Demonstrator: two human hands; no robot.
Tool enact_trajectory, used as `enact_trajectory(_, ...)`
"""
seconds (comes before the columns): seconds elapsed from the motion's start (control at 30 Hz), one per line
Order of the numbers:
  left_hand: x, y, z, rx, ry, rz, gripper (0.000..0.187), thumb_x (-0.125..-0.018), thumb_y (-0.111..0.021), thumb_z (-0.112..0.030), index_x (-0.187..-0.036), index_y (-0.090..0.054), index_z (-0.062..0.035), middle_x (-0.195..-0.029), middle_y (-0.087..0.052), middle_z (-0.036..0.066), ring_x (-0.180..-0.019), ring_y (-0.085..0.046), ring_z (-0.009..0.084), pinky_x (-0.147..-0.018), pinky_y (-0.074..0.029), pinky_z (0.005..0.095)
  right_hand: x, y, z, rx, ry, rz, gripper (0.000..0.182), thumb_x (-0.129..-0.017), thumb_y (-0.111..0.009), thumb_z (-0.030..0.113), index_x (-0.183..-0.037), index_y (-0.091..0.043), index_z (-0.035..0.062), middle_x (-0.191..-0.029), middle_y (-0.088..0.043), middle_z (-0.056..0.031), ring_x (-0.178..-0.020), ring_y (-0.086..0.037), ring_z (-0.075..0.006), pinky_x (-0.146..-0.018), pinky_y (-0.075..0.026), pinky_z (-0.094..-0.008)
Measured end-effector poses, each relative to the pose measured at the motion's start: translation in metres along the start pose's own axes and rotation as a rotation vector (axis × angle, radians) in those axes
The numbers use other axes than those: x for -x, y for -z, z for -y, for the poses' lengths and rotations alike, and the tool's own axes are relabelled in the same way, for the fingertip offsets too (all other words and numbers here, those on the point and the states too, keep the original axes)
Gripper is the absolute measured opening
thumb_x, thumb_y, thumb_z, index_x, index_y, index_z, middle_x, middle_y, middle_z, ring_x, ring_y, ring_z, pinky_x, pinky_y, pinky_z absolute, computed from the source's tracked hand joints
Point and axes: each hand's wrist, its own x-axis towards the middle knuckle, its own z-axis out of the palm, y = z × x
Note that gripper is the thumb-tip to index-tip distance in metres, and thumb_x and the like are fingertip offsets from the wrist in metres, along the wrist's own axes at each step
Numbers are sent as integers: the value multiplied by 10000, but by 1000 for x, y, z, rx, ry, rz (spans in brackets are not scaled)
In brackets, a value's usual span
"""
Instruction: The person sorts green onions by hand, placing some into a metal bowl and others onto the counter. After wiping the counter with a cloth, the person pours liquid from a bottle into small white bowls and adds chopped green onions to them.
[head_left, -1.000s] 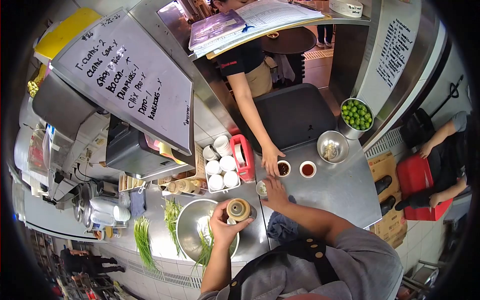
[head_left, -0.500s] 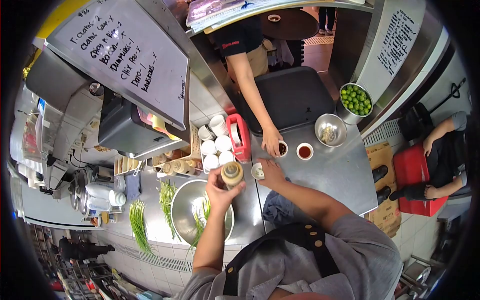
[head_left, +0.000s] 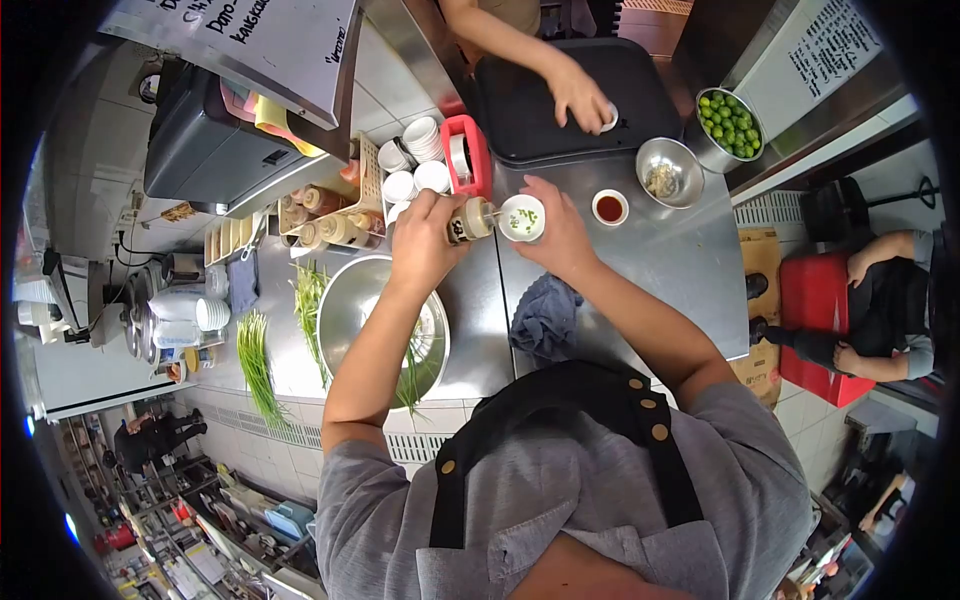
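My left hand (head_left: pixel 425 240) is wrapped round a squeeze bottle (head_left: pixel 468 220), tilted so its nozzle points right at the rim of a small white bowl (head_left: pixel 522 218). Bits of chopped green lie in the bowl, which my right hand (head_left: pixel 562 235) holds from its right side. To the right, a white cup of red-brown sauce (head_left: pixel 610 207) stands on the steel counter (head_left: pixel 660 290). Another person's hand (head_left: pixel 580 95) holds a small white cup (head_left: pixel 609 118) over the black tray (head_left: pixel 520 100).
A large steel bowl (head_left: pixel 345 325) and green stalks (head_left: pixel 257 365) lie at the left. A blue cloth (head_left: pixel 545 318) is near my body. Beyond stand a red holder (head_left: pixel 477 160), stacked white cups (head_left: pixel 424 138), a metal bowl (head_left: pixel 683 188) and a pot of limes (head_left: pixel 728 125).
The bottle has gone from upright to tilted, its nozzle now at the small bowl, which my right hand has raised. The other person's hand has moved a cup from the counter to over the tray.
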Motion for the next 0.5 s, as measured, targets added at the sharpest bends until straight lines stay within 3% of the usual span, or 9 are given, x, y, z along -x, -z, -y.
enact_trajectory(0.1, -2, -3, -3, -175, -85, 124, 617, -506, -810, -90, -1083, -599, -140, -972, -521, 51, -952, -549, 248, -820, -422, 407, -1, 1, 2, 10, -14, 5, 863, -575, -805, 103, -1318, -366, 72, -1169, -576, -136, -1113, -520, -346, -942, -423, -416)
enact_trajectory(0.23, -7, -2, -12, -295, -203, 120, 598, -516, -798, -89, -1080, -605, -145, -969, -522, 41, -952, -550, 222, -822, -403, 392, -1, 1, 4, 38, -43, 14, 853, -578, -802, 99, -1313, -368, 76, -1169, -577, -136, -1107, -521, -350, -938, -428, -419)
enact_trajectory(0.3, -10, -2, -15, -349, -264, 119, 503, -595, -739, -84, -1077, -612, -146, -958, -526, 28, -941, -553, 199, -824, -386, 381, 0, 1, 3, 67, -22, 1, 818, -576, -793, 113, -1280, -380, 66, -1154, -591, -137, -1036, -544, -346, -903, -436, -414)
enact_trajectory(0.5, -16, -6, -13, -409, -306, 101, 344, -705, -619, -69, -1042, -632, -139, -929, -546, 25, -910, -569, 189, -827, -394, 375, 2, 0, -1, 70, -37, 8, 812, -578, -795, 112, -1273, -378, 70, -1155, -592, -142, -1049, -544, -346, -915, -426, -413)
